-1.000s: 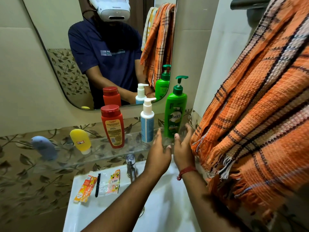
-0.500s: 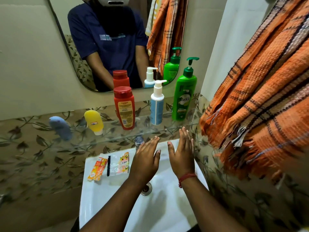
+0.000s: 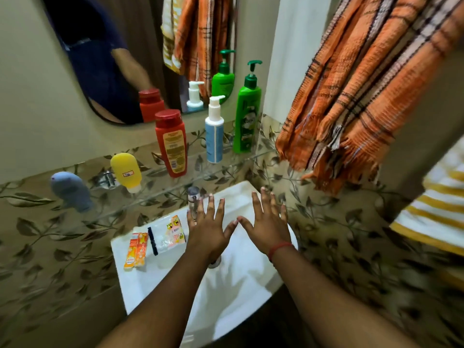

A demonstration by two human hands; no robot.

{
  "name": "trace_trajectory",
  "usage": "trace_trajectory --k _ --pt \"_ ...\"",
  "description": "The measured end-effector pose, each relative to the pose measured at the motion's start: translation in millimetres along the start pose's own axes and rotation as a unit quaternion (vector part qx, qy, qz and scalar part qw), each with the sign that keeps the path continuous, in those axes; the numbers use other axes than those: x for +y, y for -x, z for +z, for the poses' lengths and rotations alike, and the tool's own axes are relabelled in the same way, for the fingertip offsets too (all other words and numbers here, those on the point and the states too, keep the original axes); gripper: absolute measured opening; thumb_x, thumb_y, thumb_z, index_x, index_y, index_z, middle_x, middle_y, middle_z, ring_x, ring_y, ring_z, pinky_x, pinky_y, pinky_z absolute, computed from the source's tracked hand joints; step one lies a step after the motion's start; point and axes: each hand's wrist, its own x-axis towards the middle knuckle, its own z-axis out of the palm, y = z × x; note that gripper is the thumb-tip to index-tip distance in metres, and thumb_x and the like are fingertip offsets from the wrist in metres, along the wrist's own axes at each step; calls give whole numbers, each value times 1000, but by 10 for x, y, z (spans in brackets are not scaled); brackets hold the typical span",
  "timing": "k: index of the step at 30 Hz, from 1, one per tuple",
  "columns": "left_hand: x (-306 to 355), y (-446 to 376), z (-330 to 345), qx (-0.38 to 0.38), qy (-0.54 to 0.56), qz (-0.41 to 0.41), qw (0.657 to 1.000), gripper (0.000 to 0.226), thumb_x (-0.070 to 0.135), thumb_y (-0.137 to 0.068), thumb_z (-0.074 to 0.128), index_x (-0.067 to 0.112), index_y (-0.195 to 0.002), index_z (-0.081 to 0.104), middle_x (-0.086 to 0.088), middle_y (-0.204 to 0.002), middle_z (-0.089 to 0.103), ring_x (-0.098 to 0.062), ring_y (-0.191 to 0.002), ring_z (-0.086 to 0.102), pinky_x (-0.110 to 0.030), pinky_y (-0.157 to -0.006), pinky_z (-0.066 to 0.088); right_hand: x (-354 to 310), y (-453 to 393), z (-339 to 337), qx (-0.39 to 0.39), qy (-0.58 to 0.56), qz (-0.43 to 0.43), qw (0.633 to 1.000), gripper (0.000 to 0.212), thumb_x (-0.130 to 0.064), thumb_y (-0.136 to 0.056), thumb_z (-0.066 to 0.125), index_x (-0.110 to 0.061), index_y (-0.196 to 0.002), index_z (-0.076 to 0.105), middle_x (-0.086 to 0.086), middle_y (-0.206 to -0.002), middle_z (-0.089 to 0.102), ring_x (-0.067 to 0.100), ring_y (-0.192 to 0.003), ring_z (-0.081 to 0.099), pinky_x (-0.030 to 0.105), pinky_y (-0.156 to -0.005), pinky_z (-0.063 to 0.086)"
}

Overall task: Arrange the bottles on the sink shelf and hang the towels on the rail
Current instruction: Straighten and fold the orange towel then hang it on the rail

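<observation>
So my left hand (image 3: 209, 231) and right hand (image 3: 270, 228) had pulled back from the green pump bottle (image 3: 246, 114) and were flat over the white sink (image 3: 233, 285), fingers spread, holding nothing. Left of that green one on the glass shelf (image 3: 226, 165) stood the blue-and-white pump bottle (image 3: 214, 133), red bottle (image 3: 171, 143), yellow tube (image 3: 126, 172) and grey tube (image 3: 71, 190). Orange checked towel (image 3: 371, 81) hung just right of it, striped towel (image 3: 437, 212) further right. Looked pretty much done to me

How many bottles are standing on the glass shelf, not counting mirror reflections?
5, left to right: grey bottle, yellow bottle, red bottle, blue pump bottle, green pump bottle.
</observation>
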Motion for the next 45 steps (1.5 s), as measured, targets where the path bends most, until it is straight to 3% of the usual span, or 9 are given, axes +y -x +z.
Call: trace_trajectory --k 9,14,20,25,36,39,41,43,45 --pt "554 -76 -461 92 100 152 979 77 78 -91 0 40 -155 -18 7 -165 -25 -18 -151 -28 -53 -124 -7 7 516 -856 193 -125 21 973 74 -63 -96 34 -29 -158 11 -6 -167 6 15 -154 5 43 -123 19" --pt "1198 -255 -1076 183 202 243 931 76 74 -94 6 37 -158 -9 4 -168 -18 -18 -153 -23 -54 -124 -6 -133 746 -1773 396 -177 -37 900 56 -35 -98 52 -11 -148 42 5 -152 43 14 -142 38 30 -115 35" --pt "2073 -463 -1978 187 365 315 856 75 67 -95 17 33 -160 -3 4 -170 -6 -15 -156 -8 -42 -126 -2 -63 416 -2754 574 -150 -13 805 47 -15 -90 63 0 -133 52 17 -127 52 32 -119 53 43 -103 45" --pt "2572 -640 -2685 71 583 281 759 48 47 -104 40 24 -147 42 4 -136 58 -13 -124 57 -40 -109 46 59 -257 -3402 437 -350 65 826 46 -32 -92 61 -22 -135 47 4 -128 62 21 -116 61 38 -97 51" --pt "2187 -619 -2785 24 620 237 748 34 29 -80 71 18 -112 70 -6 -101 77 -21 -95 74 -40 -88 58 -87 -79 -2687 271 -365 -72 888 53 -8 -88 59 -27 -138 54 -3 -134 63 8 -128 55 33 -108 45" --pt "1850 -343 -2569 22 621 257 740 39 24 -79 69 25 -118 66 0 -108 76 -18 -100 72 -33 -87 57 -12 180 -2659 340 -552 -58 759 19 -37 -84 66 -26 -97 72 -2 -91 74 14 -83 69 29 -75 55" --pt "1674 -151 -2346 -7 597 263 758 40 22 -77 66 34 -115 64 12 -108 75 -9 -102 71 -27 -90 56 5 206 -2760 405 -664 12 628 47 -57 -87 63 -18 -111 67 7 -103 71 23 -95 67 26 -76 52" --pt "1552 -59 -2098 -46 568 267 777 45 23 -75 68 43 -115 66 20 -113 73 -4 -107 68 -22 -95 52 -48 89 -2959 368 -671 41 642 71 -67 -83 54 -18 -134 57 -3 -131 62 18 -123 58 21 -92 49" --pt "1456 -19 -1928 -70 551 261 789 48 31 -71 72 51 -115 66 21 -118 71 -2 -111 66 -21 -97 50 -147 -92 -3132 297 -677 19 674 64 -64 -78 63 -17 -122 66 3 -129 67 14 -113 65 36 -95 56"
